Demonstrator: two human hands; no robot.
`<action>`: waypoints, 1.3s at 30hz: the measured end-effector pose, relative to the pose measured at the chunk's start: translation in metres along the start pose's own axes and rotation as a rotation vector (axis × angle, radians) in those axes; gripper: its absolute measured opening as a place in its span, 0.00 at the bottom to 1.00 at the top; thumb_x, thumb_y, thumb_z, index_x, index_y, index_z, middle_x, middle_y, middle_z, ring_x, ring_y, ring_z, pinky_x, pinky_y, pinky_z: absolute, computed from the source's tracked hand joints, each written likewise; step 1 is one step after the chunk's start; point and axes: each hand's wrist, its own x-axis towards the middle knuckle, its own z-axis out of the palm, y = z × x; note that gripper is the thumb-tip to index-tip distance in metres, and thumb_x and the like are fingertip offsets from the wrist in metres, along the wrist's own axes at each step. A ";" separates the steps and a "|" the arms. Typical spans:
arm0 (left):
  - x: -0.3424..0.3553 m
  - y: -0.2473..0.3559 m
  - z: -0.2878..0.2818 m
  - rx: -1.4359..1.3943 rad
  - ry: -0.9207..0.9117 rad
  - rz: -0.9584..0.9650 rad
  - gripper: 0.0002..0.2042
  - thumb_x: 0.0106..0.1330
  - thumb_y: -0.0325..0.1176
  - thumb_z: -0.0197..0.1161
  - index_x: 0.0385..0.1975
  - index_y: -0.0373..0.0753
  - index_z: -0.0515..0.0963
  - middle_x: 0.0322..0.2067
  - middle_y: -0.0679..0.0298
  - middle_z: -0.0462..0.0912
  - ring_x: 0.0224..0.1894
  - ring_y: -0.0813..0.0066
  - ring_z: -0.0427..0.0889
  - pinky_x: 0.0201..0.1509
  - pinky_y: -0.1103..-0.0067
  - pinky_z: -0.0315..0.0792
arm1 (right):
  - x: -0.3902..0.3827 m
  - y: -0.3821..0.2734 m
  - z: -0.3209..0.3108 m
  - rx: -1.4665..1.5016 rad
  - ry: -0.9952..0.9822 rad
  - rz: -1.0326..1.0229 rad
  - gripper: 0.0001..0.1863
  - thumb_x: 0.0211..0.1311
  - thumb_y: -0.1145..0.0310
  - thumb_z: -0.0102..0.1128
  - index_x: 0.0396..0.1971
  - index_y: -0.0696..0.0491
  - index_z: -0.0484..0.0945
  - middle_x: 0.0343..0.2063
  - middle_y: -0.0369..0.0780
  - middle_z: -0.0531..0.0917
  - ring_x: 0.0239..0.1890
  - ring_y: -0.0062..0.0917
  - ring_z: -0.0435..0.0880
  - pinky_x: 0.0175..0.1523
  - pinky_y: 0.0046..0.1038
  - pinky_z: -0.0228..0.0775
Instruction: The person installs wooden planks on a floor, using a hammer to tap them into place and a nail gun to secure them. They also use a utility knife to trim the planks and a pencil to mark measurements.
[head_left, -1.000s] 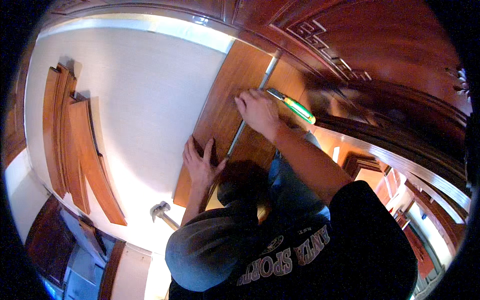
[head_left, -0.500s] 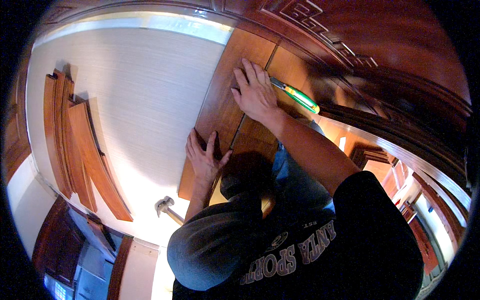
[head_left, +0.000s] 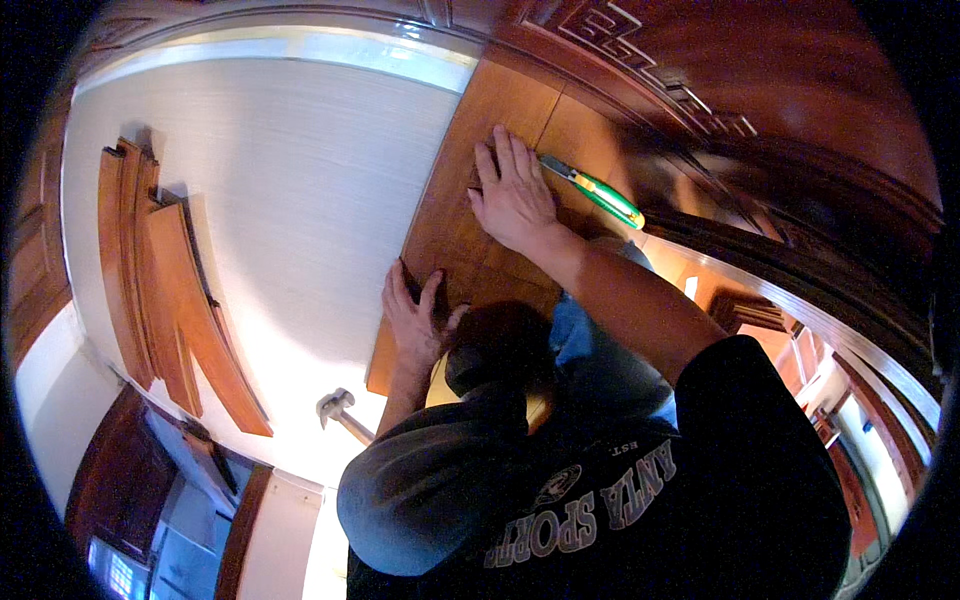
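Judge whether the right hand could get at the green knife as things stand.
Probably yes. The right hand lies flat on the plank, and the green knife rests just beside its fingers with nothing between them.

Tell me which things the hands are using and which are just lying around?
In use:
left hand and right hand, both flat on the laid floor planks.

Lying about:
green utility knife beside the right hand; hammer; stack of spare planks.

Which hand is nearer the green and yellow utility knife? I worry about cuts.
Right. The right hand lies flat on the wooden board right beside the green and yellow utility knife; the left hand is farther down.
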 end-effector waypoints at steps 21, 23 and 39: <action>-0.269 -0.110 -0.055 0.390 0.110 -1.245 0.40 0.66 0.52 0.71 0.71 0.35 0.62 0.65 0.45 0.68 0.62 0.44 0.73 0.67 0.53 0.67 | -0.015 0.041 0.017 -0.220 -0.283 -0.768 0.50 0.65 0.47 0.67 0.77 0.58 0.53 0.80 0.54 0.47 0.81 0.51 0.47 0.81 0.51 0.43; -0.337 -0.131 -0.016 0.018 0.258 -1.450 0.41 0.65 0.52 0.72 0.69 0.32 0.62 0.65 0.44 0.70 0.63 0.41 0.74 0.65 0.53 0.70 | 0.001 0.036 0.022 -0.350 -0.415 -0.793 0.52 0.64 0.49 0.69 0.79 0.56 0.50 0.80 0.53 0.44 0.81 0.51 0.45 0.81 0.51 0.43; -0.052 -0.184 -0.065 0.089 0.066 -0.470 0.21 0.77 0.43 0.54 0.62 0.38 0.63 0.49 0.42 0.83 0.47 0.37 0.84 0.50 0.53 0.78 | 0.014 0.069 0.033 -0.181 -0.325 -0.899 0.50 0.58 0.49 0.72 0.76 0.51 0.59 0.79 0.52 0.52 0.79 0.53 0.53 0.77 0.56 0.52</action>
